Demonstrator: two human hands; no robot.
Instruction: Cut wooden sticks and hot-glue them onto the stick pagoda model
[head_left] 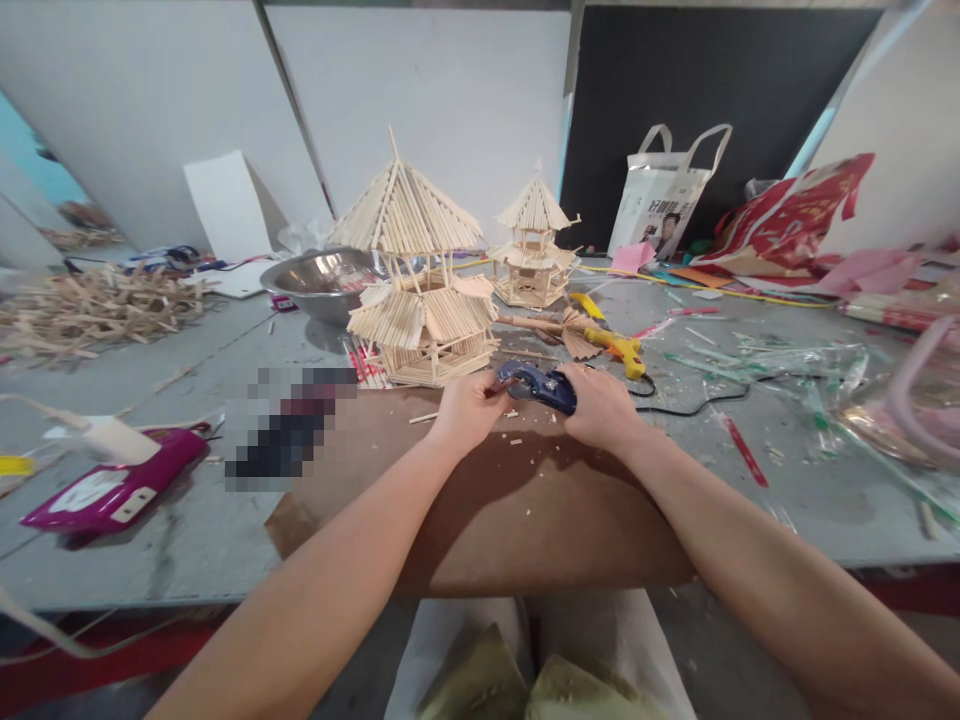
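My right hand (pixel 602 408) is wrapped round the handles of a blue hand cutter (pixel 551 388), its jaws pointing left. Close to those jaws, my left hand (pixel 466 415) is closed in a pinch; whatever lies between its fingers is too small to make out. Both hands are over a brown board (pixel 480 530) strewn with small wood scraps. Just behind the left hand stands a two-roofed pavilion model (pixel 420 310) built of thin wooden sticks. A smaller stick pavilion (pixel 534 245) stands farther back on the right.
A yellow glue gun (pixel 619 345) with a black cord lies beyond my right hand. Left are a metal bowl (pixel 319 285), a stick pile (pixel 97 310) and a purple power strip (pixel 120 485). Plastic wrappers (pixel 795 365) and a white bag (pixel 652 205) are on the right.
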